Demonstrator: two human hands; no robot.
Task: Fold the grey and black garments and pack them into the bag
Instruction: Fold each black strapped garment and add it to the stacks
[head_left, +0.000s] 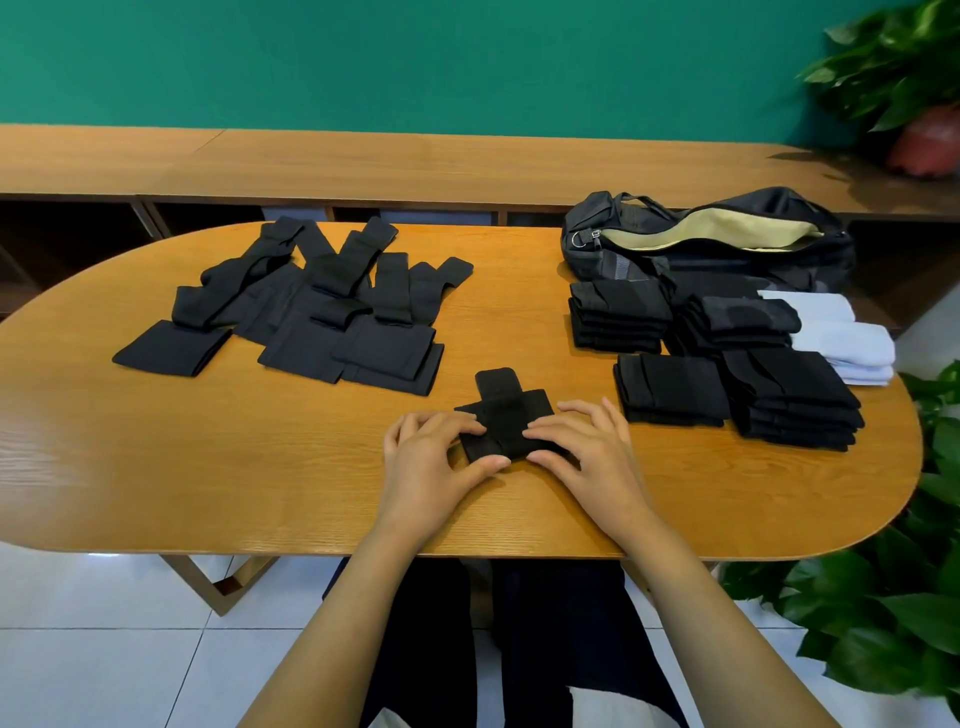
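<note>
A small black garment (506, 410) lies partly folded near the table's front edge, one flap sticking out toward the far side. My left hand (434, 460) pinches its left end between thumb and fingers. My right hand (587, 449) pinches the right end the same way. Several unfolded black garments (311, 306) are spread over the left half of the table. Folded black stacks (727, 364) sit at the right. Behind them the dark bag (711, 236) lies unzipped, showing a tan lining.
Folded white garments (841, 338) lie at the far right by the stacks. The oval wooden table (208, 467) has bare wood in front of me. Potted plants (904, 597) crowd the right edge. A wooden bench runs along the green wall behind.
</note>
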